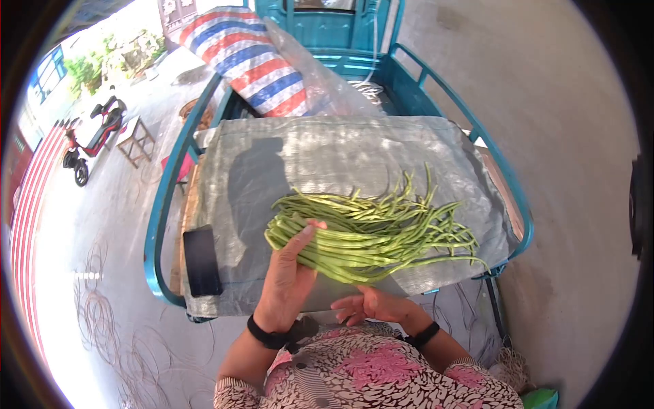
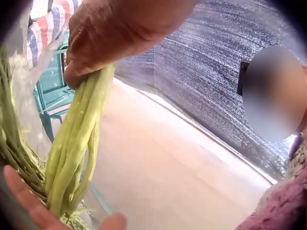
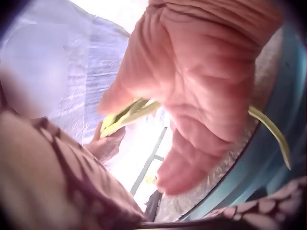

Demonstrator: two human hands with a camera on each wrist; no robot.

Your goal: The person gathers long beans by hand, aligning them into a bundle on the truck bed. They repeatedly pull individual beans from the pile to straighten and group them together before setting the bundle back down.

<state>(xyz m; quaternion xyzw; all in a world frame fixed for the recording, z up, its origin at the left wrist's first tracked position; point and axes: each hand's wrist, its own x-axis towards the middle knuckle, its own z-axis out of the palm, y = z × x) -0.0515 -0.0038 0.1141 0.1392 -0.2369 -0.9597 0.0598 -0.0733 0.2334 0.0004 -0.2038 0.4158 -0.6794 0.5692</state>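
Long green beans [image 1: 354,249] form a bundle in the head view, its near part gripped at the left end by my left hand [image 1: 289,276], thumb on top. Behind that part more beans [image 1: 340,204] lie on a grey woven sheet [image 1: 327,150]. My right hand [image 1: 375,305] is below the bundle, near the sheet's front edge, fingers spread and pointing left. The left wrist view has my left hand [image 2: 112,36] around the bean ends [image 2: 76,143]. In the right wrist view my right hand [image 3: 192,91] shows an unfolded palm, with beans [image 3: 127,117] passing behind it.
A dark phone-like slab [image 1: 202,262] lies at the sheet's left edge. Blue metal rails [image 1: 167,198] run along both sides of the cart. A striped sack [image 1: 252,65] lies at the back. A stool [image 1: 135,142] and a scooter [image 1: 99,136] stand at the left.
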